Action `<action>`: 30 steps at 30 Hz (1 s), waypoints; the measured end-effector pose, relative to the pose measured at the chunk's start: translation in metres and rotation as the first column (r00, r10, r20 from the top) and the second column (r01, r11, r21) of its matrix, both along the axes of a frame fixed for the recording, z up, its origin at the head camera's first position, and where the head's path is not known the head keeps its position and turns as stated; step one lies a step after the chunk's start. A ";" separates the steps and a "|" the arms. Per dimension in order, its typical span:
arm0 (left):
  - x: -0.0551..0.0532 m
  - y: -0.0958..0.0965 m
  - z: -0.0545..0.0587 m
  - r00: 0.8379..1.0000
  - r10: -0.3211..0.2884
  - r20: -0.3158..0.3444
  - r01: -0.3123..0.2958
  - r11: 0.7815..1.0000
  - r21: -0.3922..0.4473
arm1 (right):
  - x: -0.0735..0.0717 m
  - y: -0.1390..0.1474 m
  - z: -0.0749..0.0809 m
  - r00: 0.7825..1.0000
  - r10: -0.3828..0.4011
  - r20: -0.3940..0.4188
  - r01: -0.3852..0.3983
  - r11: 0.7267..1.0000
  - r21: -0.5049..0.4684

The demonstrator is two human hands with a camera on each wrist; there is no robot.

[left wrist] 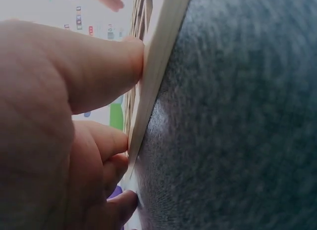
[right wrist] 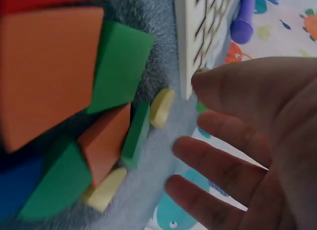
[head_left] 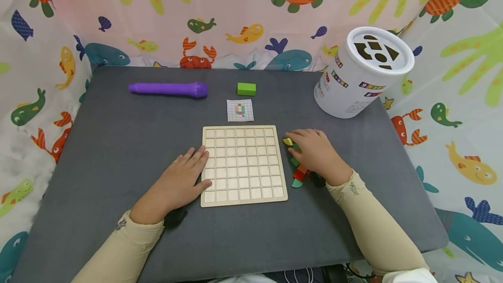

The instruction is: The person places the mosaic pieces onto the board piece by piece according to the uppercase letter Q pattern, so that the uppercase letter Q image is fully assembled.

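A pale wooden grid board (head_left: 243, 165) lies flat on the grey table. My left hand (head_left: 173, 184) rests at its left edge, fingers straight, the thumb touching the rim in the left wrist view. Beyond the right edge of the board is a small pile of coloured blocks, among them a red block (head_left: 298, 174), a yellow piece (head_left: 288, 141), an orange block (right wrist: 49, 67) and a green block (right wrist: 121, 67). Over the upper end of this pile reaches my right hand (head_left: 316, 154). Its fingers are spread and hold nothing in the right wrist view. That hand hides part of the pile in the head view.
Behind the board lies a small card (head_left: 240, 117) with a coloured pattern on a grid. A lime green block (head_left: 246, 89) sits behind the card, and a purple tube (head_left: 165, 89) lies at the back left. A white bucket (head_left: 353, 86) with a shape-hole lid stands back right.
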State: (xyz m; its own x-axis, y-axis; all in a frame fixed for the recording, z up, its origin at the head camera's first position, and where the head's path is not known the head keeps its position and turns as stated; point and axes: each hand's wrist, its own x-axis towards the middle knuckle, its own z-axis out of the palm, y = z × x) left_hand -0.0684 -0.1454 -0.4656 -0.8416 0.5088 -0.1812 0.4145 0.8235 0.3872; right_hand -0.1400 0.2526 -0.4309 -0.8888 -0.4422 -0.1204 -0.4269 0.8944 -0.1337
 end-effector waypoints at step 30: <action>0.000 0.002 0.004 1.000 0.012 -0.024 -0.013 0.999 -0.036 | -0.016 -0.013 -0.009 0.995 -0.054 -0.084 0.060 0.996 0.072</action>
State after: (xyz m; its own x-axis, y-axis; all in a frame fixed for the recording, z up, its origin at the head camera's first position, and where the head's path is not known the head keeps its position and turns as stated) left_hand -0.0679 -0.1435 -0.4618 -0.8521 0.4918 -0.1790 0.4130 0.8419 0.3472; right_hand -0.1561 0.2397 -0.4398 -0.9206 -0.3830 -0.0763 -0.3816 0.9237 -0.0327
